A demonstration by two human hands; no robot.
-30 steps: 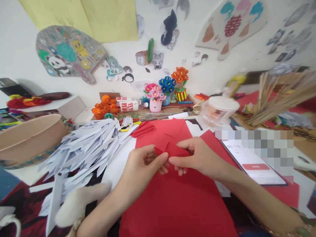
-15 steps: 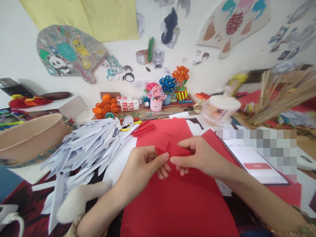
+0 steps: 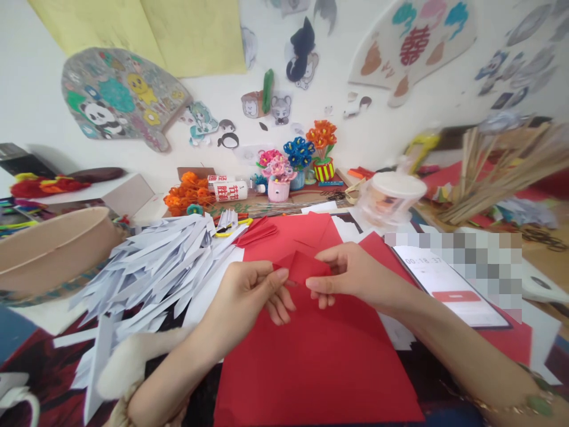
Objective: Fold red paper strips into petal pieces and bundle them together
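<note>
We hold a small folded red paper (image 3: 304,265) in both hands, just above the far half of the big red sheet (image 3: 320,362) that lies flat in front of us. Our left hand (image 3: 249,293) is closed on the left corner of the piece, thumb on top and fingers curled beneath, over the sheet's left edge. Our right hand (image 3: 355,276) pinches the right side between thumb and forefinger, over the sheet's far right part. The piece shows a raised pointed fold between the 2 hands; we cannot tell whether its underside touches the sheet. Left of the sheet spreads a heap of pointed white paper strips (image 3: 164,261), and further left of it sits a tan bowl (image 3: 53,243). Right of the sheet lies a phone (image 3: 448,284) with a lit screen and a red button. Beyond the sheet's far right corner stands a clear tub with a white lid (image 3: 393,198), and further right of that a bundle of bamboo sticks (image 3: 498,178). Beyond the sheet's far edge are orange pipe-cleaner flowers (image 3: 189,193), a glue bottle (image 3: 231,190) on its side and a pink flowerpot (image 3: 279,188).
</note>
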